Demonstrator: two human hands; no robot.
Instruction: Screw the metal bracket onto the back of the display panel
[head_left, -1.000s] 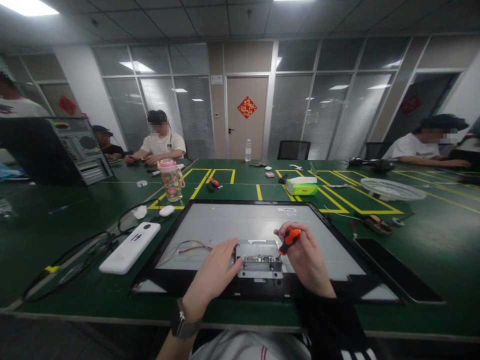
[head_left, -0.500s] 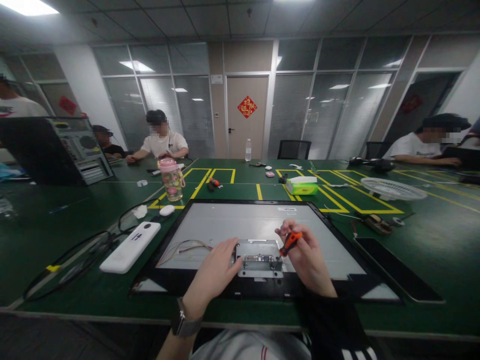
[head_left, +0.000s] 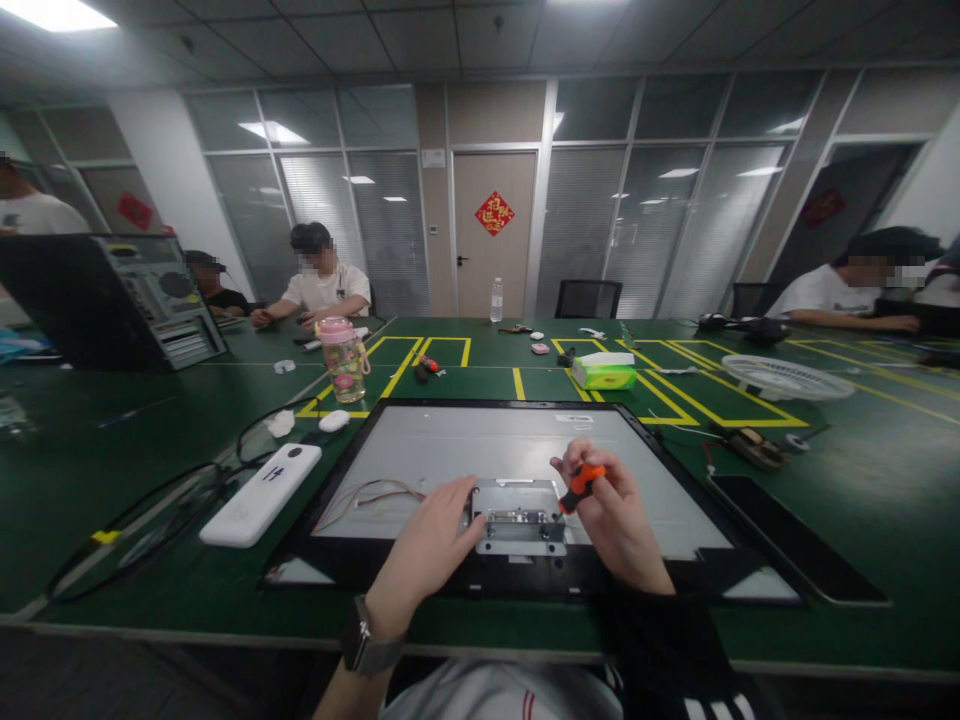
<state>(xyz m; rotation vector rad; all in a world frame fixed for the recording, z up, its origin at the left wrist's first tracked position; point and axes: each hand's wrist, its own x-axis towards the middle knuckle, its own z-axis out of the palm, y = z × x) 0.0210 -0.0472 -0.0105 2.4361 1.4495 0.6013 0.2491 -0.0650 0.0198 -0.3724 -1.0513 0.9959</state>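
Observation:
A flat display panel [head_left: 450,430] with a black frame lies back side up in front of me. Near its front edge sits a silver metal bracket [head_left: 514,492] with a row of parts inside. My left hand [head_left: 431,545] lies against the bracket's left side, fingers stretched out, thumb at its edge. In my right hand [head_left: 619,525] is an orange and black screwdriver [head_left: 581,490], tilted, its shaft pointing down at the bracket's right end. I cannot make out exactly what the tip touches. Thin coloured wires [head_left: 382,490] run across the panel left of my hand.
Left of the panel are a white power bank [head_left: 261,497], a black cable [head_left: 172,515] and a pink-lidded bottle [head_left: 343,362]. To the right lies a dark phone-like slab [head_left: 795,540]. Behind the panel stands a green tissue pack [head_left: 606,372]. Other people sit around the table.
The screwdriver's handle has turned slightly in my right hand. My left hand stays where it was.

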